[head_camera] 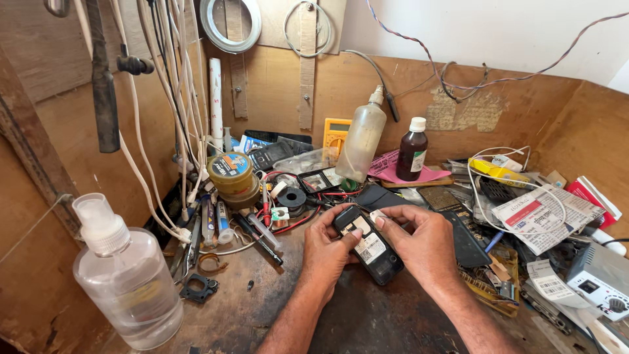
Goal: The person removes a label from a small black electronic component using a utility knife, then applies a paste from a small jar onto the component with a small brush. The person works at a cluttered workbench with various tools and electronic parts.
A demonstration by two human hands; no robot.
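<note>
A small black mobile phone (370,248) lies face down with its back cover off, showing white labels in the battery bay. My left hand (327,252) grips its left side, thumb on the open back. My right hand (422,242) holds its right edge, and the fingertips pinch a small white piece (378,215) at the phone's top. Both hands rest over the dark worn wooden bench (262,308).
A clear plastic spray bottle (124,278) stands at the near left. Round tins (234,176), pens and tools, a squeeze bottle (362,139), a brown bottle (412,151), a yellow multimeter (335,134), papers and phone parts (537,216) crowd the back and right. Cables hang on the left wall.
</note>
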